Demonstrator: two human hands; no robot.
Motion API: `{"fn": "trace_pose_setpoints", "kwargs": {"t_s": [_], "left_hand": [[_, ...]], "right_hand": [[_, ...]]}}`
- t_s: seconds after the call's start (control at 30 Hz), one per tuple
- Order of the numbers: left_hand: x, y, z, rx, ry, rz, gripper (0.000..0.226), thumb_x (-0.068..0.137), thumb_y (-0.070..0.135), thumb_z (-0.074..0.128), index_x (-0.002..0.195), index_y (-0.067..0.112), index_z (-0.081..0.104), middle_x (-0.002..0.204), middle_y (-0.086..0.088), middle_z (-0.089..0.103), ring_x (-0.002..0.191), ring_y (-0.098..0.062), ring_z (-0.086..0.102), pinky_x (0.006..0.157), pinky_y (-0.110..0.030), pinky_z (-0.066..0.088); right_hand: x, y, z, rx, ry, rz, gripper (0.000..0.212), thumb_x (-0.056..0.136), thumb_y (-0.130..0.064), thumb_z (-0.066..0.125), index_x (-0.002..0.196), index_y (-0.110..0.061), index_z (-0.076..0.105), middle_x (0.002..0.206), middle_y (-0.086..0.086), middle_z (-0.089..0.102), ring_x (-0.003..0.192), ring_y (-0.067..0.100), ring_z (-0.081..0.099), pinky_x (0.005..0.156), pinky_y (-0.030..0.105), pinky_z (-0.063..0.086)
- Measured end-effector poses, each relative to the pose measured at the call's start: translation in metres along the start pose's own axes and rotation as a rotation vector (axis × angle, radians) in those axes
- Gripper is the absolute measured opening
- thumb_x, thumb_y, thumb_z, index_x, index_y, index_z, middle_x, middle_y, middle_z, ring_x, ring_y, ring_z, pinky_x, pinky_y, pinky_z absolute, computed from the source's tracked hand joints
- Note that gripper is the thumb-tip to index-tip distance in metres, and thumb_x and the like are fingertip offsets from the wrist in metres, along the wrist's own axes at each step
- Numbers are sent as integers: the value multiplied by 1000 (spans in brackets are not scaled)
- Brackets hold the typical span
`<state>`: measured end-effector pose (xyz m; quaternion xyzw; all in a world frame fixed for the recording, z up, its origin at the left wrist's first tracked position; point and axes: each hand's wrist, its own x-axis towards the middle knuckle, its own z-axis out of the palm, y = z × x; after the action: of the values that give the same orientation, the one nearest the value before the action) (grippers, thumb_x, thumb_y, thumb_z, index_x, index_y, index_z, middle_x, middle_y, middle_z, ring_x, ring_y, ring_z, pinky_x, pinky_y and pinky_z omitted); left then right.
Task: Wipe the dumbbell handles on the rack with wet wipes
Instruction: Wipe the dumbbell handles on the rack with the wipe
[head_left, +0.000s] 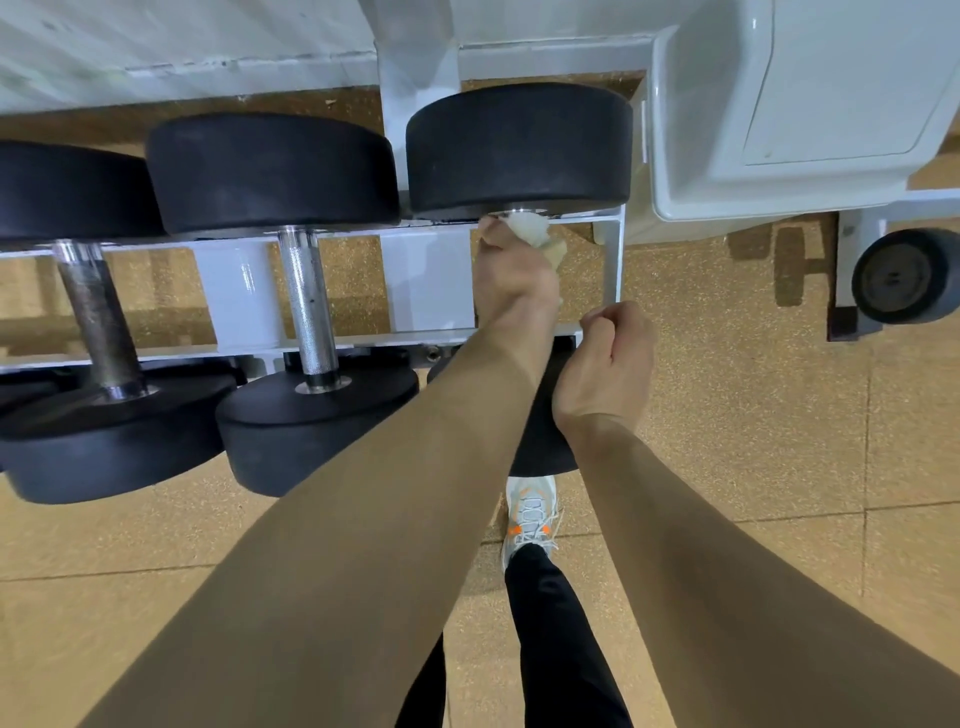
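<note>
Found the left hand (511, 280) clenched round the wet wipe (530, 231), wrapping it about the handle of the dumbbell (519, 145) at the right end of the rack (234, 291). Observed the wipe pressed close under that dumbbell's far head. Could not see the handle itself beneath hand and wipe. Noted the right hand (610, 358) curled into a fist, with nothing seen in it, at the rack's right front corner, above the same dumbbell's near head. Could not confirm contact.

Judged the step in hand to be the wiping of this end handle. Recommended wrapping the wipe fully round the bar, drawing it the whole length from far head to near head with a twist, and steadying the near head against rolling on the rack.

Counted three dumbbells on the rack: the one in hand, one with a bright knurled handle (309, 306) at mid-rack, and one with a dark, tarnished handle (98, 322) toward the rack's left. Counted two handles exposed and one covered. Counted one wipe and two hands. Recorded, beyond the rack's right end, one white housing (810, 104) and one black wheel (904, 275).
</note>
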<state>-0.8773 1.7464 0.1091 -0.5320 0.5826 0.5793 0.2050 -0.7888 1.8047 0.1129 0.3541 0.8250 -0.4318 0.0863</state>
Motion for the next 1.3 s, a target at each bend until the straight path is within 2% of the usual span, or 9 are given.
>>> {"fn": "trace_pose_setpoints", "kwargs": {"t_s": [0.2, 0.33, 0.43, 0.63, 0.7, 0.8, 1.07, 1.2, 1.3], "left_hand": [[4, -33, -13, 188, -160, -66, 65, 103, 58, 5, 147, 20, 36, 127, -9, 62, 114, -32, 60, 99, -43, 47], [15, -27, -15, 111, -209, -78, 48, 109, 37, 20, 143, 12, 42, 116, -16, 67, 105, -34, 64, 80, -43, 55], [36, -23, -19, 90, -214, -136, 46, 110, 25, 25, 146, 5, 46, 144, -17, 54, 131, -34, 53, 107, -40, 46], [61, -22, -22, -15, -270, -240, 50, 104, 37, 25, 113, 8, 65, 77, -6, 67, 76, -24, 62, 72, -33, 53], [58, -8, -18, -39, -234, -76, 51, 107, 33, 27, 141, 5, 52, 112, -11, 65, 105, -29, 62, 89, -40, 49], [43, 7, -6, -33, -121, 17, 49, 110, 28, 24, 146, 3, 46, 146, -16, 52, 134, -32, 51, 88, -34, 45], [9, -36, -6, 108, -99, -7, 59, 109, 46, 9, 127, 10, 53, 127, -14, 65, 117, -32, 61, 103, -37, 45], [34, -25, -17, 56, -188, -163, 47, 110, 23, 20, 131, 1, 55, 107, -18, 69, 87, -31, 67, 80, -38, 57], [45, -23, -20, 84, -194, -252, 39, 107, 26, 26, 106, 8, 60, 96, -9, 67, 83, -24, 68, 78, -32, 58]], "right_hand": [[0, -1, 1, -24, -28, -14, 27, 84, -31, 32, 89, -19, 55, 107, 4, 57, 80, -4, 44, 78, 31, 31], [-1, -3, 1, -21, -35, -19, 26, 83, -30, 32, 88, -19, 55, 106, 4, 57, 78, -2, 46, 75, 30, 30], [0, -4, 1, -17, -39, -9, 27, 82, -30, 32, 88, -18, 57, 104, 3, 57, 79, -2, 47, 74, 29, 30], [1, 0, 2, -3, -41, -9, 29, 81, -30, 32, 86, -16, 58, 101, 3, 59, 81, 2, 49, 75, 31, 33], [2, 1, 2, 4, -41, -9, 28, 81, -30, 32, 85, -17, 57, 100, 3, 59, 81, 2, 50, 75, 31, 34], [1, 0, 3, 2, -28, -4, 28, 81, -30, 32, 85, -17, 57, 100, 3, 59, 80, 5, 49, 75, 31, 34], [0, -3, 0, -57, -16, 4, 31, 82, -32, 31, 88, -17, 58, 105, 4, 60, 85, 19, 49, 79, 34, 36], [0, -4, 1, -31, -10, -2, 29, 82, -29, 32, 86, -18, 58, 102, 5, 61, 86, 19, 50, 83, 37, 42], [1, -2, 1, -23, -14, 3, 25, 83, -29, 32, 82, -21, 55, 101, 5, 61, 82, 16, 49, 81, 36, 40]]}}
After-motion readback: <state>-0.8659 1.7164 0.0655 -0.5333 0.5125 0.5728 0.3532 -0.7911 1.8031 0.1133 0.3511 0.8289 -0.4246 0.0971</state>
